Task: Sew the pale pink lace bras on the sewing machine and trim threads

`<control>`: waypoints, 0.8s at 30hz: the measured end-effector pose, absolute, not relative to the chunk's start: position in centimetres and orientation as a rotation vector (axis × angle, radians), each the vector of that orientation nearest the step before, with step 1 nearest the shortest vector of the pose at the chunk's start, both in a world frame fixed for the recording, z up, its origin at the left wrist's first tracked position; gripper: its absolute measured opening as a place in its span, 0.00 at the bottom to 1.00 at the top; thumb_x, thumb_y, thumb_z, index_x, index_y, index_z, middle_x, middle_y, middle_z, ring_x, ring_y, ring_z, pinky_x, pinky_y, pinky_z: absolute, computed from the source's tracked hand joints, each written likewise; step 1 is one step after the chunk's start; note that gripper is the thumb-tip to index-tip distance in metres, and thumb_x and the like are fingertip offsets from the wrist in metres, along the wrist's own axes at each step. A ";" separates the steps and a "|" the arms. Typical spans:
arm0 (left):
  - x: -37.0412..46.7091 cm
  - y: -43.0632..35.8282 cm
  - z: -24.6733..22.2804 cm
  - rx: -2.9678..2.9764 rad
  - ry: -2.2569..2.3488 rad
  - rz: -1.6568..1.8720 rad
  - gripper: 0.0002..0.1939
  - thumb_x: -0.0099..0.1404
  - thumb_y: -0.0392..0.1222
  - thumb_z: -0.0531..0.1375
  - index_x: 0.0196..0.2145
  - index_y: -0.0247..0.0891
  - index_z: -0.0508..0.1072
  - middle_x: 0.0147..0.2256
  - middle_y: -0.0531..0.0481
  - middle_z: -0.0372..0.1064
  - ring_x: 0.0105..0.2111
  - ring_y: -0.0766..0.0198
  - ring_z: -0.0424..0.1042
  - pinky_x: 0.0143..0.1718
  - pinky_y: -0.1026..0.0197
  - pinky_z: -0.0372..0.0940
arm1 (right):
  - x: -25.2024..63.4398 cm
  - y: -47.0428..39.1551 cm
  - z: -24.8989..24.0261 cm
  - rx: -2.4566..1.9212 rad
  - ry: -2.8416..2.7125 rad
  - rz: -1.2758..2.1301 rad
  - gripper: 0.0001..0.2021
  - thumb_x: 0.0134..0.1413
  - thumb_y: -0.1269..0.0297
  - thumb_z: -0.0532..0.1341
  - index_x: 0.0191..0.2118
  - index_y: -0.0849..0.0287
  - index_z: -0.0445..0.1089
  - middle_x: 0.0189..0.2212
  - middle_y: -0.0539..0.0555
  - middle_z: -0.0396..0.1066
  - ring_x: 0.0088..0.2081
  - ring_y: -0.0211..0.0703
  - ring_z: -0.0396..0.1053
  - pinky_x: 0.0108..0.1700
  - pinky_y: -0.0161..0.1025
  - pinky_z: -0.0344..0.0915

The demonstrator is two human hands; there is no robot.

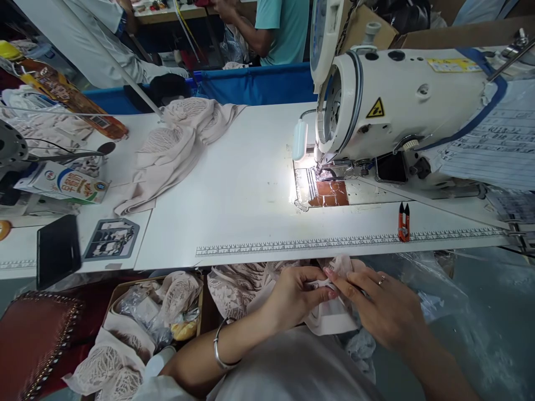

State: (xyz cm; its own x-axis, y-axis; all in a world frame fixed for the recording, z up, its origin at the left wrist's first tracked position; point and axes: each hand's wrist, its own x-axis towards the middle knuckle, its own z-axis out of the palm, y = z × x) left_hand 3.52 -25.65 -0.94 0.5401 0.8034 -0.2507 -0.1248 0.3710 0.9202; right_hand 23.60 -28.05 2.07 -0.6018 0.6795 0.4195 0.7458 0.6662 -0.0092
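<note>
Below the table's front edge, my left hand and my right hand meet over a pale pink lace fabric piece lying in my lap. Both pinch its upper edge between thumb and fingers. A bangle circles my left wrist, and there is a ring on my right hand. Straight ahead stands a white sewing machine, its lamp lighting the needle plate. Small red thread snips lie on the white table near the printed ruler strip.
A heap of beige lace garments lies at the table's back left. A black phone, a milk carton and a cardboard box of lace pieces sit at left. Another person in a teal shirt works behind.
</note>
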 end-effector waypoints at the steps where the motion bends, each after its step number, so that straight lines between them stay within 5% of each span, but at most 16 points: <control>1: 3.5 -25.6 -0.8 1.022 0.794 0.678 0.17 0.62 0.52 0.69 0.35 0.33 0.80 0.32 0.48 0.76 0.33 0.65 0.71 0.37 0.66 0.66 | 23.6 -28.1 2.0 -1.118 -2.498 -0.235 0.19 0.64 0.81 0.56 0.56 0.61 0.71 0.31 0.51 0.77 0.33 0.43 0.73 0.34 0.42 0.63; 24: 3.3 -25.4 -0.5 1.039 0.839 0.636 0.17 0.59 0.52 0.70 0.33 0.32 0.80 0.31 0.49 0.76 0.32 0.65 0.70 0.36 0.66 0.65 | 23.5 -28.1 1.9 -1.115 -2.505 -0.219 0.24 0.64 0.80 0.54 0.63 0.61 0.66 0.31 0.53 0.78 0.32 0.45 0.75 0.30 0.42 0.66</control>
State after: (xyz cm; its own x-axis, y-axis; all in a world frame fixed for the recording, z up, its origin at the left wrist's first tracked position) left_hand 3.31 -25.44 -0.54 0.5397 0.7901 -0.2907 -0.0656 0.3838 0.9211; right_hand 23.51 -28.12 1.91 -0.6084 0.6801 0.4090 0.7407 0.6717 -0.0150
